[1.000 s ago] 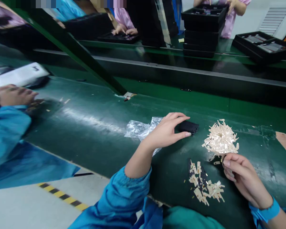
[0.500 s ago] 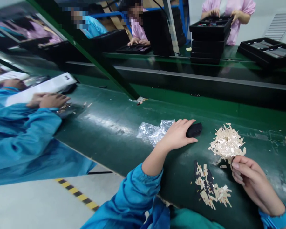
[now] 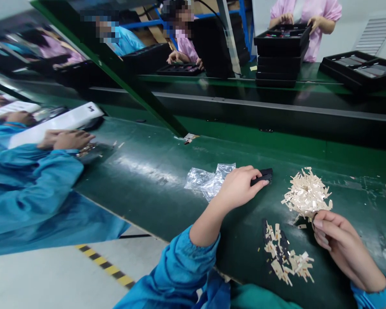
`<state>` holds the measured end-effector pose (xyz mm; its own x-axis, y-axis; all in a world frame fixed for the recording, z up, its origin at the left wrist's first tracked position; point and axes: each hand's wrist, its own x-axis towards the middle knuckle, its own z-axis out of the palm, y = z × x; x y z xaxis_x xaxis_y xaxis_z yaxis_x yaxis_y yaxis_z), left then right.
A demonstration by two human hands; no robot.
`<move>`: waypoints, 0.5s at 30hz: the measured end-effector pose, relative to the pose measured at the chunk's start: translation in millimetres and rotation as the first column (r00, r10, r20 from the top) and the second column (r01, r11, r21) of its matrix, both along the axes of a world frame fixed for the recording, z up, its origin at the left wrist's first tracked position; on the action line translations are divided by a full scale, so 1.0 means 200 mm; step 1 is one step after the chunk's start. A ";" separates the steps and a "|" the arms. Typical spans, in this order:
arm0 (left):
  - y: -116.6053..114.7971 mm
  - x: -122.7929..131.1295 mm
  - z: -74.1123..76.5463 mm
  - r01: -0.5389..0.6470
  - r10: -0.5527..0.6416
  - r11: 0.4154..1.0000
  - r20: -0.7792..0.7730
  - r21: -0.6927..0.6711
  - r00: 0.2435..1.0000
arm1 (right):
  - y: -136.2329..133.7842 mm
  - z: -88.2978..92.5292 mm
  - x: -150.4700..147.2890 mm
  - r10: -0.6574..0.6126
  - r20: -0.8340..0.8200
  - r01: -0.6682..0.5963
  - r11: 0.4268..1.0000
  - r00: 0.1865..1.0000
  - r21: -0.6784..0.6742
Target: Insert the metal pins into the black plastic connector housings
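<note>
My left hand [image 3: 242, 185] has its thumb and fingers closed on a black strip [image 3: 266, 177] at a small dark stack. Beside that hand lie crumpled clear plastic bags [image 3: 201, 179]. A heap of small cream-coloured flat pieces [image 3: 307, 191] is on the bench to the right. At the heap's near edge my right hand [image 3: 333, 236] holds its thumb and forefinger pinched together; a tiny dark thing shows at the fingertips, too small to name. Closer to me, more cream pieces [image 3: 278, 257] lie scattered over and around dark strips.
The green bench [image 3: 141, 193] runs from left to right. A co-worker's blue sleeves [image 3: 35, 189] and hands are at the left by a long white case [image 3: 61, 124]. A green slanted post [image 3: 125, 81] meets the bench. Stacked black trays [image 3: 278, 64] stand beyond.
My left hand's fingers and thumb have come together on the black strip, from spread around the stack. My right hand has stayed nearly still, pinched by the cream heap.
</note>
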<state>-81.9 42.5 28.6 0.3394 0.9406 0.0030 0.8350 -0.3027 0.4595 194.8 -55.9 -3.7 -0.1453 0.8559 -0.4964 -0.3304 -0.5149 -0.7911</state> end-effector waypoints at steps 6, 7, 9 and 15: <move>0.01 -0.01 0.00 -0.107 0.105 0.994 0.082 0.028 0.991 | 0.01 0.01 -0.01 -0.005 -0.005 0.005 1.000 1.000 0.015; 0.00 0.00 0.00 -0.134 0.128 0.990 0.114 0.040 0.985 | 0.01 0.01 -0.01 -0.012 0.000 0.012 1.000 1.000 0.028; -0.04 0.06 0.00 -0.168 0.164 0.986 0.271 -0.007 0.949 | 0.01 0.00 -0.01 -0.037 0.040 0.034 0.997 0.998 0.067; -0.22 0.31 -0.09 0.271 0.226 0.828 0.735 -0.491 0.639 | 0.01 -0.01 -0.01 -0.180 0.253 0.136 0.974 0.950 0.184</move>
